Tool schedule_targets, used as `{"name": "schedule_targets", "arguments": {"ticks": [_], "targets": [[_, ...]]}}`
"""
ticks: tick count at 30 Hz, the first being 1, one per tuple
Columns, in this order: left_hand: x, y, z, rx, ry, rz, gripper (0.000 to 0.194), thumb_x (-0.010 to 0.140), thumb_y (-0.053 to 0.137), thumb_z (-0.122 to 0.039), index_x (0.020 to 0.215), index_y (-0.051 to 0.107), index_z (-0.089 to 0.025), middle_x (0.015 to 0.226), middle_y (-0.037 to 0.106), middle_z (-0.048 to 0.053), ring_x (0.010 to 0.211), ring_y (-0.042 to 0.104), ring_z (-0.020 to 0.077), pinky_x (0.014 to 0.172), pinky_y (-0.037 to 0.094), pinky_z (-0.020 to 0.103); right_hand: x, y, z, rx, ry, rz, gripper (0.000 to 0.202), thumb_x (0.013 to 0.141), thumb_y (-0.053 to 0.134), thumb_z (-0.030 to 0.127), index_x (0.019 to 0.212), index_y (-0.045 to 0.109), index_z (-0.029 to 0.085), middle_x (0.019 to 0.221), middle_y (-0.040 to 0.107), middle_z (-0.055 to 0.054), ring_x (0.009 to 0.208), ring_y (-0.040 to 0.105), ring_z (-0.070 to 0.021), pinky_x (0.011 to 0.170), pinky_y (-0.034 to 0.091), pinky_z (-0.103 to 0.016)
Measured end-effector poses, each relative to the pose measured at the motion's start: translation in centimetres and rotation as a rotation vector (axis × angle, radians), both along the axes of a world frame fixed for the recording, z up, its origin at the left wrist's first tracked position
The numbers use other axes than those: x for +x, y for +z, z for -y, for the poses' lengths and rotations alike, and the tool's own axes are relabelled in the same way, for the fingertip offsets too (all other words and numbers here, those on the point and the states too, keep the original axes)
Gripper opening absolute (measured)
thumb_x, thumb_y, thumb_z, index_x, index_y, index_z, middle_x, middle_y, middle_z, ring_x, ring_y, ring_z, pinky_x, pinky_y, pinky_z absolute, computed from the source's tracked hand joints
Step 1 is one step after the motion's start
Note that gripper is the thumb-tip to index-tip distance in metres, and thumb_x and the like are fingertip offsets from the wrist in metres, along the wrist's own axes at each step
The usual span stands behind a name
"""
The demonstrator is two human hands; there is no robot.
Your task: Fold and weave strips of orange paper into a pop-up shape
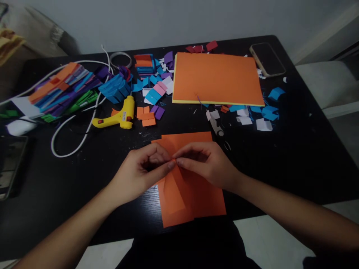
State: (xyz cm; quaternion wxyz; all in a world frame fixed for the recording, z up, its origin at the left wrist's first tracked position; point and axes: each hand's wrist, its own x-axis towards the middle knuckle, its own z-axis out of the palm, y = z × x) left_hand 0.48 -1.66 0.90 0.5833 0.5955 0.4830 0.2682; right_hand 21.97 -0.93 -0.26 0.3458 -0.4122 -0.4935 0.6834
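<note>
Between both hands is a narrow orange paper strip (175,190), its top end pinched and its lower end hanging toward me. My left hand (143,168) is closed, thumb and fingertips on the strip's upper left edge. From the other side my right hand (210,162) pinches the same end, its thumb nearly touching my left thumb. Under the hands lie orange paper sheets (209,201), overlapping on the black table. Whether the strip's top is folded is hidden by my fingertips.
A yellow glue gun (123,116) lies left, beside a looped white cable (53,140). Behind are stacked orange sheets (217,78) and several coloured paper pieces (154,95). Scissors (217,129) lie beyond my right hand. One phone (267,59) is back right, another (11,164) far left.
</note>
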Motion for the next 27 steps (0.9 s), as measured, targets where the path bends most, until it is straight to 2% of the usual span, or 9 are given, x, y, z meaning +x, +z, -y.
{"name": "schedule_targets", "arguments": {"ticks": [8, 15, 21, 27], "targets": [[-0.21, 0.07, 0.09, -0.007, -0.019, -0.016, 0.019, 0.092, 0.071, -0.033, 0.085, 0.065, -0.017, 0.069, 0.062, -0.001, 0.059, 0.052, 0.0096, 0.053, 0.039, 0.021, -0.07, 0.30, 0.07, -0.041, 0.028, -0.026, 0.013, 0.083, 0.081, 0.023, 0.095, 0.080, 0.019, 0.090, 0.081, -0.003, 0.082, 0.076, -0.0149, 0.075, 0.061, -0.026], [-0.49, 0.62, -0.28, 0.023, -0.065, -0.058, 0.016, 0.096, 0.065, -0.032, 0.093, 0.069, -0.017, 0.079, 0.068, 0.001, 0.069, 0.058, 0.0113, 0.061, 0.045, 0.022, 0.01, 0.06, 0.04, 0.026, -0.003, 0.059, 0.012, 0.083, 0.082, 0.026, 0.093, 0.081, 0.020, 0.090, 0.082, -0.003, 0.083, 0.077, -0.0165, 0.072, 0.061, -0.026], [-0.55, 0.78, -0.25, -0.011, -0.069, -0.047, 0.017, 0.094, 0.068, -0.033, 0.088, 0.072, -0.017, 0.073, 0.067, 0.000, 0.062, 0.055, 0.0103, 0.054, 0.041, 0.021, -0.08, 0.27, 0.31, 0.103, -0.012, 0.094, 0.010, 0.085, 0.080, 0.025, 0.094, 0.081, 0.021, 0.092, 0.082, -0.002, 0.087, 0.078, -0.0175, 0.079, 0.063, -0.028], [-0.54, 0.61, -0.16, -0.057, -0.082, -0.055, 0.021, 0.094, 0.069, -0.036, 0.086, 0.071, -0.017, 0.070, 0.065, 0.000, 0.059, 0.051, 0.0102, 0.052, 0.038, 0.021, -0.04, 0.06, 0.54, 0.223, 0.004, 0.152, 0.008, 0.088, 0.078, 0.026, 0.094, 0.081, 0.021, 0.092, 0.082, -0.002, 0.085, 0.077, -0.0159, 0.079, 0.061, -0.026]]}}
